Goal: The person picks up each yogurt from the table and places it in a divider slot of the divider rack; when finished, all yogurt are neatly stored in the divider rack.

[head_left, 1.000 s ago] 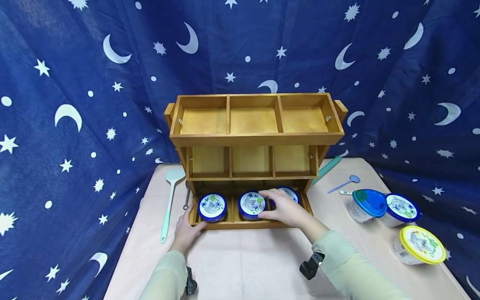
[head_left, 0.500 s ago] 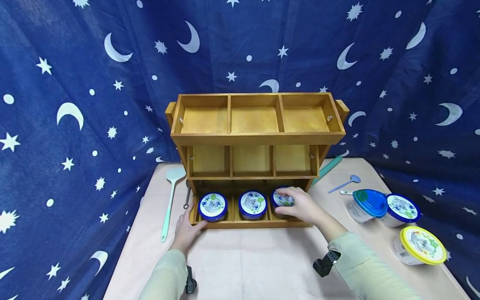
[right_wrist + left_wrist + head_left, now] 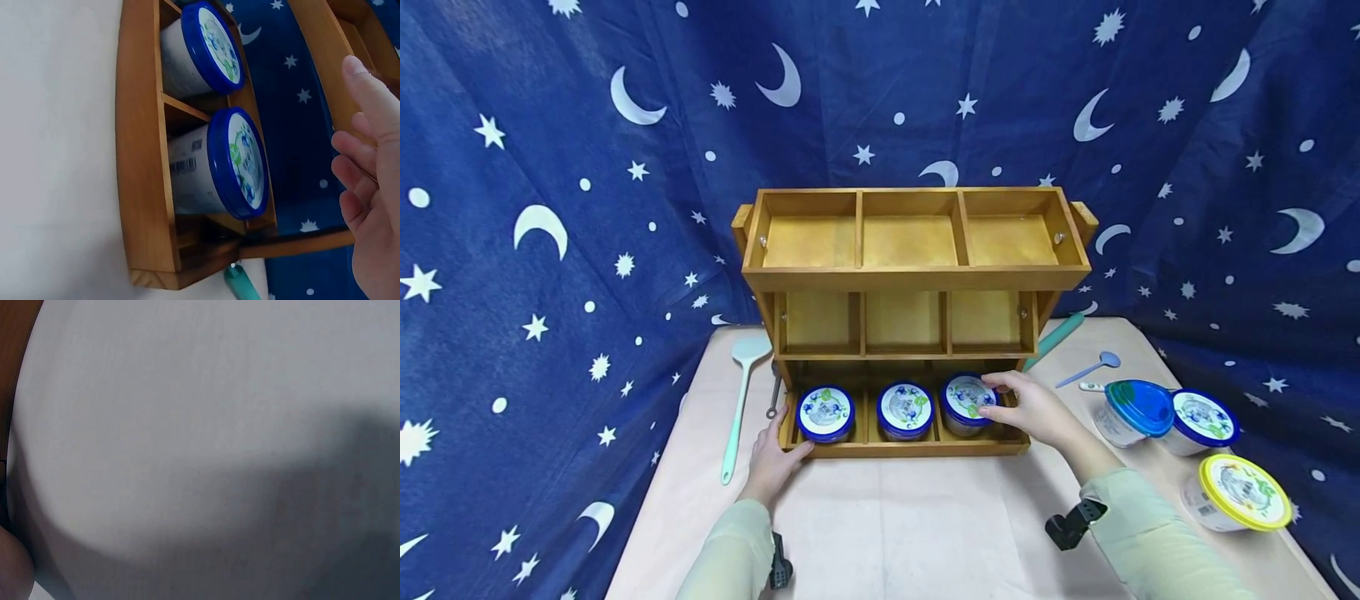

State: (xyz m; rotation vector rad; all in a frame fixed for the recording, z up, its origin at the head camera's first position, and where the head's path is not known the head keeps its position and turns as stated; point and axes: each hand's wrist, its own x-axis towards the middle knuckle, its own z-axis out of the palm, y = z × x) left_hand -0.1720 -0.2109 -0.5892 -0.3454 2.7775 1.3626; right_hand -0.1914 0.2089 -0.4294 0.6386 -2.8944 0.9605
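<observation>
Three blue-lidded tubs stand in the bottom tray of a wooden tiered box (image 3: 910,450), one per compartment: left tub (image 3: 825,412), middle tub (image 3: 905,408) and right tub (image 3: 967,398). My right hand (image 3: 1037,412) is beside the right tub, its fingertips near the lid's right edge. In the right wrist view the hand (image 3: 381,175) shows loosely bent fingers apart from the nearest tub (image 3: 240,165). My left hand (image 3: 771,462) rests against the tray's front left corner, thumb at the front and fingers along the side. Only a bit of that hand (image 3: 12,569) shows in the left wrist view.
A mint spatula (image 3: 741,408) and a small metal tool (image 3: 774,396) lie left of the box. To the right are a green object (image 3: 1056,340), a blue spoon (image 3: 1093,367), a blue-lidded cup (image 3: 1131,412), another blue-lidded tub (image 3: 1202,419) and a yellow-lidded tub (image 3: 1240,493).
My right hand has moved right, from the middle tub to the right tub's lid and then to its right edge, uncovering more of the lid. The left hand has stayed at the tray corner.
</observation>
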